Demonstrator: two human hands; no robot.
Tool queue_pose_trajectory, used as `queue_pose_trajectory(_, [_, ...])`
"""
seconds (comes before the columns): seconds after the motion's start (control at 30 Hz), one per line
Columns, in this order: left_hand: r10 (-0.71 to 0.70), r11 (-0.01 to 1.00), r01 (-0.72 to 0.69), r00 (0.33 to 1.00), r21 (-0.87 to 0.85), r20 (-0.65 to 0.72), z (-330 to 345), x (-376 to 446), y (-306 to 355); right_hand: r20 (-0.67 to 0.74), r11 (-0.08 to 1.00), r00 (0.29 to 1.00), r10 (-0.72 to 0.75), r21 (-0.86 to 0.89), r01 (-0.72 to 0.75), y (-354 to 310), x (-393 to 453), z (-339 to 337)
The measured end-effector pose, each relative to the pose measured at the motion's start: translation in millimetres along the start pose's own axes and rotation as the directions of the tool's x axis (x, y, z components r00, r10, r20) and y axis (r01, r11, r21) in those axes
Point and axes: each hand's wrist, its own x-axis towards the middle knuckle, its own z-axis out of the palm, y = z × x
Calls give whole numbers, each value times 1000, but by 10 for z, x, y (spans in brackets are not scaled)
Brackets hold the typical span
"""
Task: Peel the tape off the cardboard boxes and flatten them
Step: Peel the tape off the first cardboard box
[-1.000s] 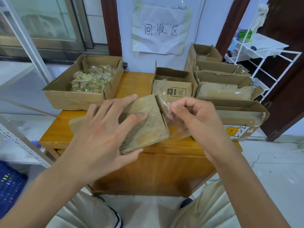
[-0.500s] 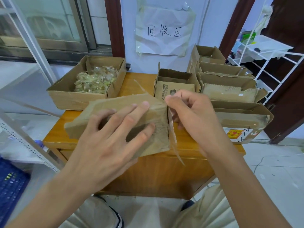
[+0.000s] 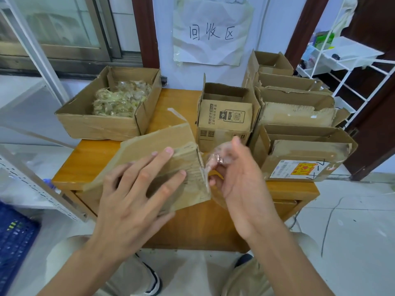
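Observation:
A flattened brown cardboard box (image 3: 154,146) is held tilted above the front of the wooden table (image 3: 177,99). My left hand (image 3: 136,195) grips it, fingers spread over its near face and thumb under it. My right hand (image 3: 237,182) pinches a crumpled strip of clear tape (image 3: 220,154) at the box's right edge. A loose tape end (image 3: 177,114) sticks up behind the box's top edge.
An open box of wadded used tape (image 3: 119,99) stands at the table's back left. A small printed box (image 3: 224,118) sits in the middle, with several open boxes (image 3: 299,133) stacked to its right. A white wire rack (image 3: 352,60) is at the far right, a blue crate (image 3: 15,238) at the lower left.
The box has been turned and tipped up in my left hand. My right hand has pulled the tape off the right edge and bunched it at the fingertips.

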Motion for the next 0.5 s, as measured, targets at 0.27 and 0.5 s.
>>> queue_pose_trajectory(0.27, [25, 997, -20, 998, -73, 58, -15, 147, -36, 45, 881, 986, -161, -444, 164, 3, -65, 28])
queue_pose_trajectory(0.5, [-9, 996, 14, 998, -88, 55, -35, 170, -32, -121, 947, 980, -160, -299, 118, 93, -63, 9])
